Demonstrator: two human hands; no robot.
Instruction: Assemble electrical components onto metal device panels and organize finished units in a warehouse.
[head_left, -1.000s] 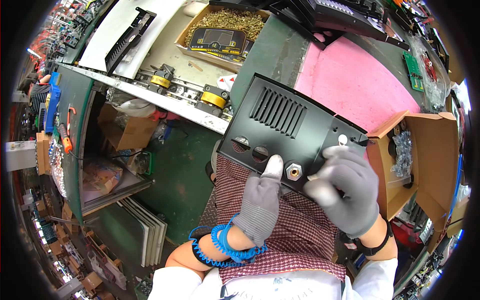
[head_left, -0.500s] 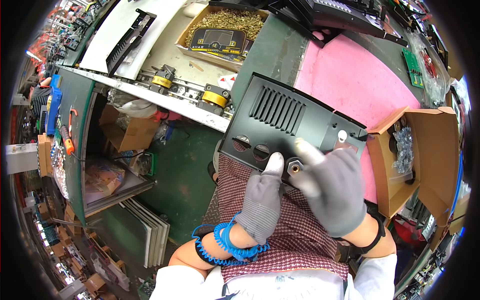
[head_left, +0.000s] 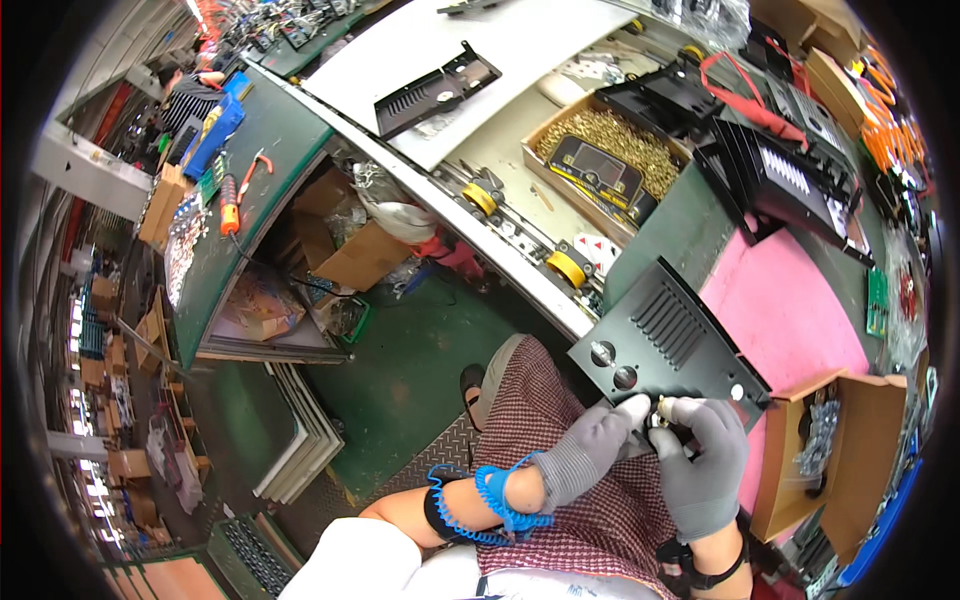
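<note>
Green bench [head_left: 655, 238] ahead of both hands, w/ smooth pink sheet [head_left: 790, 310].
Blk metal panel [head_left: 640, 315], slotted + round-holed, just ahead of hands, near edge partly hidden; knit-gloved L hand [head_left: 588, 450] part-curled at that edge, grip unclear; R hand [head_left: 708, 460] curled, thumb + forefinger pinching small metal fitting [head_left: 657, 419], mostly hidden.

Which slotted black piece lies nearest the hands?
The panel with two round holes, at the left hand and right hand. A second panel lies farther, on the white surface; a slotted unit, by the pink sheet.
</note>
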